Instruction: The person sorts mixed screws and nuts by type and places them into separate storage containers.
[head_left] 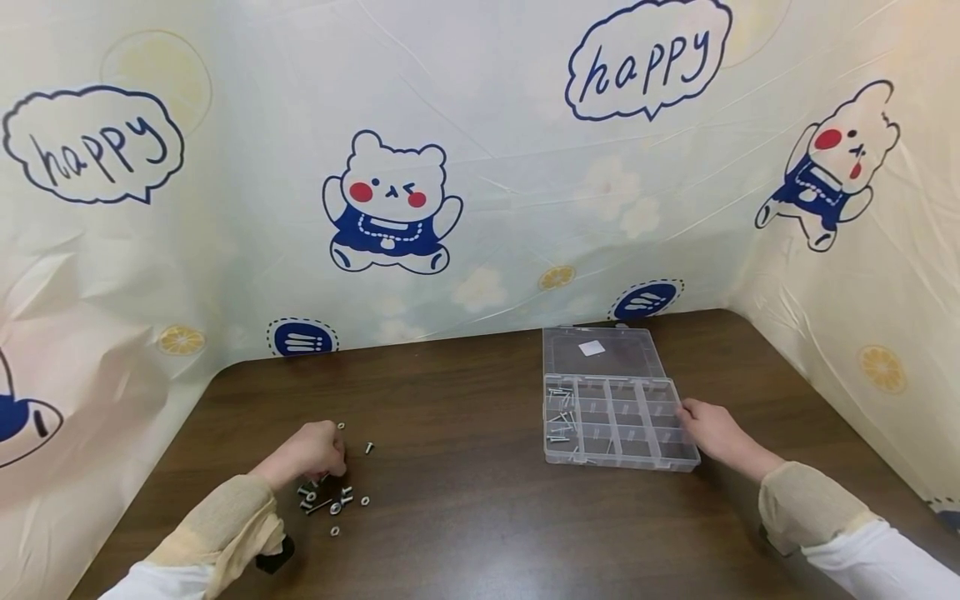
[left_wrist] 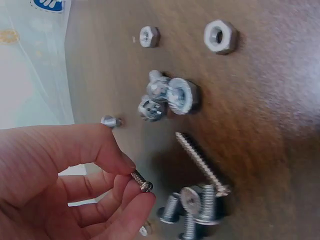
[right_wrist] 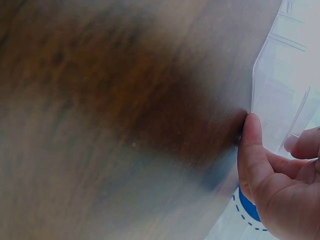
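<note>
Between thumb and fingertips, my left hand (head_left: 306,454) (left_wrist: 85,175) pinches a small screw (left_wrist: 141,181), held just over the loose hardware. Below it on the table lie a long screw (left_wrist: 202,162), several short bolts (left_wrist: 207,205), a washer-headed piece (left_wrist: 182,96) and hex nuts (left_wrist: 220,37). My right hand (head_left: 712,429) (right_wrist: 280,175) grips the right edge of a clear divided box (head_left: 630,458) (right_wrist: 272,95). Screws (head_left: 558,421) lie in the box's left column of compartments.
The box's transparent lid (head_left: 603,354) lies folded back, with a small white square (head_left: 592,348) on it. Behind the brown table (head_left: 465,500) hangs a printed cloth (head_left: 510,192). A dark object (head_left: 275,556) shows beneath the left sleeve.
</note>
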